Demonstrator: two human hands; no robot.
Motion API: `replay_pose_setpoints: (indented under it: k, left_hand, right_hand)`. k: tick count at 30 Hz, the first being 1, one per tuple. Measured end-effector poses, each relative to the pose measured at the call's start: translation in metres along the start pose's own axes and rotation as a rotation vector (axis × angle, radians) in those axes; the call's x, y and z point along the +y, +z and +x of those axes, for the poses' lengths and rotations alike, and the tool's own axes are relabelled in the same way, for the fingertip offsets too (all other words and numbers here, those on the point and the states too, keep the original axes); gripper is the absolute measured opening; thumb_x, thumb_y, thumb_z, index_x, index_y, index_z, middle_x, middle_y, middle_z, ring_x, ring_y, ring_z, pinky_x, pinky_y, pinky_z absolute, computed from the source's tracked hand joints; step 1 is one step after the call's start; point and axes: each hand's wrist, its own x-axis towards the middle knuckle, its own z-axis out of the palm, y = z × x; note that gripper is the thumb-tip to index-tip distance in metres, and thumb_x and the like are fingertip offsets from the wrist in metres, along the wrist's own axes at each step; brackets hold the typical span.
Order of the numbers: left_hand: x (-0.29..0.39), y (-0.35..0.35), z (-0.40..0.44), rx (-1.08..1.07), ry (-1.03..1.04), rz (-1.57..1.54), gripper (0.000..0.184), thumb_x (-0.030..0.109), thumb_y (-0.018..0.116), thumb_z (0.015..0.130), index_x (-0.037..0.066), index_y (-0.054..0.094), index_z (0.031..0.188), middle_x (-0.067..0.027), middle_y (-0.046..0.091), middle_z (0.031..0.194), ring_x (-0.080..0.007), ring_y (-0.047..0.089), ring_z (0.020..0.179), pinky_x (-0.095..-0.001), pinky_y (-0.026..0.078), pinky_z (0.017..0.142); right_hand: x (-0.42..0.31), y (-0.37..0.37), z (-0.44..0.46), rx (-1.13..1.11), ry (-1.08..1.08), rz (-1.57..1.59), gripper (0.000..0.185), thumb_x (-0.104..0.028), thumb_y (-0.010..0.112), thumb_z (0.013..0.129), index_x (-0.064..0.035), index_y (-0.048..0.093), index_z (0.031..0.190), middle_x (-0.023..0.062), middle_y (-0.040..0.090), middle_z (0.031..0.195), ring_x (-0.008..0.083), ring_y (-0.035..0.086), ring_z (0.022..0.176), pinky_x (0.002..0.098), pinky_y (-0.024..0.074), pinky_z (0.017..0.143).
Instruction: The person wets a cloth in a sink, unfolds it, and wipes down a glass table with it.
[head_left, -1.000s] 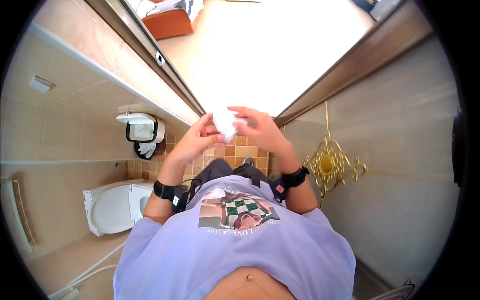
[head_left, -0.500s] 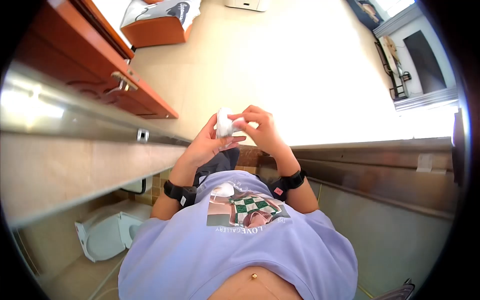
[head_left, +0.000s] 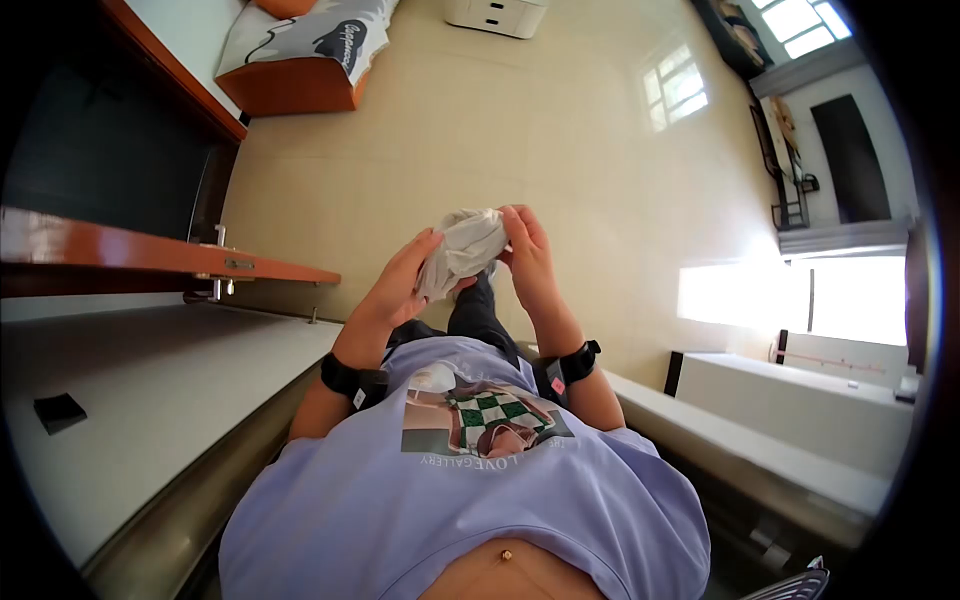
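Observation:
A crumpled white cloth (head_left: 465, 250) is held up in front of my body, between both hands. My left hand (head_left: 402, 277) wraps its left side, with fingers partly hidden behind it. My right hand (head_left: 528, 252) grips its upper right edge between thumb and fingers. Folds show across the cloth, and its exact kind is not clear.
To the left stands an open wooden door (head_left: 150, 243) with a metal handle. A bed (head_left: 290, 92) is at the upper left, and a white cabinet (head_left: 497, 17) at the top. Tiled floor (head_left: 600, 170) stretches ahead. A white table-like surface (head_left: 770, 395) is at right.
I have moved forward through the doorway, from beside the toilet area into the room. The cloth is more spread out between my hands, and my right hand has shifted to its upper right edge.

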Motion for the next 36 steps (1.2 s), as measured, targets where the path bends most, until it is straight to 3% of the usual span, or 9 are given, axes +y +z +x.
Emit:
replay_pose_setpoints:
  k: [7, 11, 17, 21, 23, 25, 29, 34, 36]
  left_hand:
    - [0.059, 0.01, 0.117, 0.355, 0.272, 0.239, 0.045, 0.014, 0.058, 0.099, 0.004, 0.044, 0.141, -0.0092, 0.058, 0.126, -0.0183, 0.059, 0.115, -0.0368, 0.053, 0.097]
    - [0.106, 0.015, 0.194, 0.283, 0.404, 0.419, 0.045, 0.011, 0.058, 0.098, 0.004, 0.045, 0.14, -0.0068, 0.059, 0.126, -0.0145, 0.06, 0.111, -0.0299, 0.052, 0.093]
    - [0.19, 0.007, 0.271, 0.445, 0.479, 0.485, 0.031, 0.008, 0.062, 0.094, 0.001, 0.061, 0.124, -0.0026, 0.065, 0.108, -0.0101, 0.061, 0.097, -0.0245, 0.049, 0.086]
    - [0.242, -0.006, 0.291, 0.476, 0.319, 0.745, 0.026, 0.005, 0.061, 0.087, 0.001, 0.067, 0.112, -0.004, 0.067, 0.098, -0.0098, 0.062, 0.09, -0.0247, 0.049, 0.08]
    - [0.273, -0.024, 0.306, 0.39, 0.24, 0.806, 0.023, 0.009, 0.065, 0.088, 0.001, 0.067, 0.11, -0.0032, 0.067, 0.096, -0.0088, 0.061, 0.088, -0.0248, 0.049, 0.077]
    - [0.307, -0.042, 0.321, 0.373, 0.159, 0.823, 0.02, 0.013, 0.067, 0.089, 0.001, 0.068, 0.105, -0.0018, 0.067, 0.091, -0.0078, 0.06, 0.083, -0.0244, 0.049, 0.073]
    - [0.369, -0.076, 0.366, 0.356, -0.011, 0.873, 0.025, 0.025, 0.066, 0.095, 0.0, 0.07, 0.098, 0.0013, 0.066, 0.079, -0.0042, 0.057, 0.066, -0.0211, 0.045, 0.057]
    - [0.465, -0.099, 0.445, 0.269, -0.07, 0.806, 0.03, 0.03, 0.071, 0.091, 0.0, 0.07, 0.085, 0.0038, 0.063, 0.073, -0.0046, 0.056, 0.066, -0.0227, 0.046, 0.058]
    - [0.51, -0.112, 0.477, 0.169, -0.114, 0.847, 0.03, 0.03, 0.072, 0.091, 0.0, 0.069, 0.09, 0.0033, 0.064, 0.076, -0.0047, 0.057, 0.068, -0.0229, 0.047, 0.059]
  right_hand:
    - [-0.026, -0.003, 0.145, -0.243, -0.243, -0.212, 0.02, -0.014, 0.066, 0.094, -0.005, 0.052, 0.103, 0.0016, 0.057, 0.091, 0.0086, 0.056, 0.075, 0.0232, 0.0482, 0.062]
    - [-0.052, 0.006, 0.237, -0.245, -0.215, -0.217, 0.031, -0.013, 0.073, 0.087, -0.0041, 0.048, 0.104, 0.0036, 0.057, 0.092, 0.0084, 0.057, 0.083, 0.0249, 0.0506, 0.07]
    - [-0.092, 0.001, 0.38, -0.491, -0.136, -0.209, 0.027, 0.004, 0.056, 0.079, -0.0025, 0.051, 0.105, 0.0027, 0.059, 0.089, 0.011, 0.059, 0.081, 0.0266, 0.0486, 0.072]
    - [-0.12, -0.001, 0.452, -0.874, 0.03, -0.485, 0.023, -0.003, 0.055, 0.081, -0.0014, 0.058, 0.104, 0.003, 0.063, 0.09, 0.009, 0.057, 0.082, 0.0263, 0.0466, 0.073]
    - [-0.125, 0.007, 0.488, -1.15, 0.343, -0.335, 0.025, -0.007, 0.056, 0.084, -0.0032, 0.059, 0.108, 0.0035, 0.064, 0.091, 0.0098, 0.057, 0.083, 0.0258, 0.0458, 0.075]
    - [-0.148, 0.029, 0.51, -1.133, 0.359, -0.324, 0.025, -0.011, 0.058, 0.087, -0.0042, 0.06, 0.11, 0.0037, 0.064, 0.092, 0.0102, 0.056, 0.083, 0.026, 0.0456, 0.076]
    - [-0.158, 0.062, 0.563, -1.219, 0.206, -0.521, 0.031, -0.024, 0.064, 0.092, -0.0067, 0.06, 0.118, 0.0047, 0.063, 0.099, 0.0115, 0.056, 0.088, 0.0273, 0.0451, 0.079]
    - [-0.153, 0.107, 0.652, -1.106, -0.212, -0.478, 0.03, -0.032, 0.067, 0.095, -0.0019, 0.07, 0.095, 0.0012, 0.058, 0.081, 0.0119, 0.054, 0.079, 0.0251, 0.0447, 0.074]
    - [-0.161, 0.12, 0.701, -1.074, -0.092, -0.491, 0.029, -0.03, 0.065, 0.097, -0.002, 0.071, 0.097, -0.0008, 0.058, 0.079, 0.0098, 0.053, 0.077, 0.0241, 0.0446, 0.072]
